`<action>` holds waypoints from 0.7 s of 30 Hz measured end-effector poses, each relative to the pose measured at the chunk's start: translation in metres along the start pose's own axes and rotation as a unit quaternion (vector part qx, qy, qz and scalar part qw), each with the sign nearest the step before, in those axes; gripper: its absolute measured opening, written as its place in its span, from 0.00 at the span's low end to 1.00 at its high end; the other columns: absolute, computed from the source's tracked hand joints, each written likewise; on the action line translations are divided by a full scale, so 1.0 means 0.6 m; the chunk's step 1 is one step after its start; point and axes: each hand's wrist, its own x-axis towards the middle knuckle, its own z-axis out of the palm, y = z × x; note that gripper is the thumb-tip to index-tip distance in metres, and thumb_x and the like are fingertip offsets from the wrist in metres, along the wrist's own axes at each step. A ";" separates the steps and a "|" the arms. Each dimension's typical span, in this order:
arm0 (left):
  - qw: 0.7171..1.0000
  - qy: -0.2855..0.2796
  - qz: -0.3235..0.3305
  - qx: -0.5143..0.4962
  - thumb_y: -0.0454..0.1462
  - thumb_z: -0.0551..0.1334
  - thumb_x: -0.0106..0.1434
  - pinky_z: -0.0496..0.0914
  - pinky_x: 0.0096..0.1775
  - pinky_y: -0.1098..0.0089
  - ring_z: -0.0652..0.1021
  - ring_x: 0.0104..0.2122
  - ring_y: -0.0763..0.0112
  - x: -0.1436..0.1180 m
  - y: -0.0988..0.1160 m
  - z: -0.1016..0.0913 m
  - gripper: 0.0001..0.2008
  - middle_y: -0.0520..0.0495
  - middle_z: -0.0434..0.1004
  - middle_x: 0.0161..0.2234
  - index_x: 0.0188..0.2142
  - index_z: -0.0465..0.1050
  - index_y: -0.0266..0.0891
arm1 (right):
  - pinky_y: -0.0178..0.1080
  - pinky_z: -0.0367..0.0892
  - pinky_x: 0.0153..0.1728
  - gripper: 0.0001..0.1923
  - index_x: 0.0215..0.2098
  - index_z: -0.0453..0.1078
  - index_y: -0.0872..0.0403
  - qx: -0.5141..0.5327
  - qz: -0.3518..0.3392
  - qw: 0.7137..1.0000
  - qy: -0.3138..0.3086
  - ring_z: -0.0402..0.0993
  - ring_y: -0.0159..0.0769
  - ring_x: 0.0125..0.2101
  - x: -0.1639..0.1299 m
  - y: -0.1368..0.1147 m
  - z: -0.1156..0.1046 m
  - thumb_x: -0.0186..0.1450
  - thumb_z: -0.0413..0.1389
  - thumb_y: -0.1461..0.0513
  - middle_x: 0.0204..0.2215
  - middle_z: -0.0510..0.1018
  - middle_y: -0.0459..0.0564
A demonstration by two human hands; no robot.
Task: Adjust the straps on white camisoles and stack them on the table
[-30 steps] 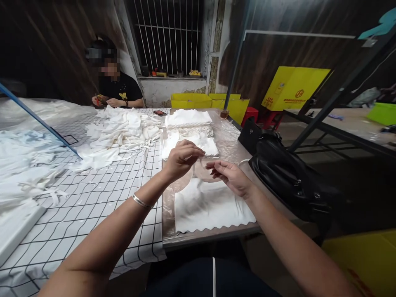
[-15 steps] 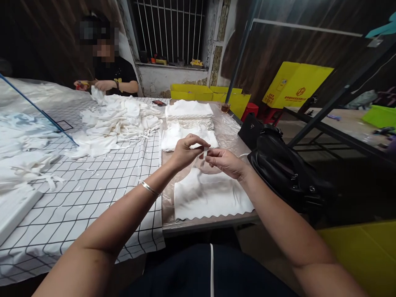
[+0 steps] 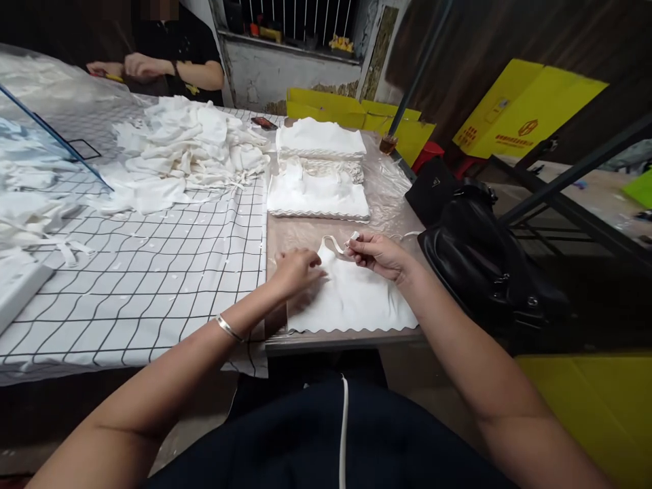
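Observation:
A white camisole (image 3: 351, 302) with a wavy hem lies flat before me on the table. One of its thin straps (image 3: 332, 239) curves up from the neckline to my right hand (image 3: 379, 255), whose thumb and fingers pinch the strap's end. My left hand (image 3: 299, 273) hovers by the garment's left upper edge, slightly blurred. Its fingers are loosely bent and apart, with nothing visible in them. Behind the camisole stands a neat stack of folded white garments (image 3: 320, 193) with similar wavy edges.
A loose heap of white garments (image 3: 188, 149) covers the checked cloth (image 3: 204, 299) on the left. A black bag (image 3: 479, 251) sits by my right forearm. Farther back are a phone (image 3: 263, 123), a cup (image 3: 388, 144) and yellow boxes (image 3: 326, 107). A co-worker's hands (image 3: 145, 68) are at far left.
My left hand has come away from the strap and moved down and left. My right hand still pinches the strap. The view has tilted downward.

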 end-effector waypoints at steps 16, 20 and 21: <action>0.995 0.021 -0.024 -0.096 0.41 0.69 0.54 0.61 0.45 0.50 0.74 0.38 0.53 -0.034 -0.022 0.037 0.10 0.43 0.80 0.32 0.23 0.75 0.39 | 0.37 0.58 0.31 0.09 0.24 0.71 0.54 -0.278 -0.151 0.948 -0.022 0.63 0.32 0.27 0.012 0.075 0.042 0.52 0.61 0.57 0.23 0.70 0.44; 0.993 0.026 -0.043 -0.111 0.41 0.69 0.54 0.61 0.46 0.49 0.74 0.39 0.53 -0.037 -0.021 0.037 0.10 0.43 0.79 0.31 0.22 0.74 0.38 | 0.37 0.58 0.31 0.08 0.22 0.68 0.54 -0.315 -0.151 0.936 -0.044 0.63 0.32 0.27 0.012 0.080 0.047 0.54 0.59 0.58 0.23 0.69 0.44; 0.993 0.029 -0.038 -0.111 0.41 0.69 0.54 0.61 0.46 0.49 0.74 0.39 0.54 -0.037 -0.021 0.037 0.11 0.44 0.79 0.31 0.22 0.74 0.38 | 0.37 0.58 0.31 0.08 0.22 0.68 0.54 -0.321 -0.150 0.934 -0.046 0.63 0.32 0.27 0.012 0.080 0.047 0.54 0.58 0.58 0.23 0.69 0.44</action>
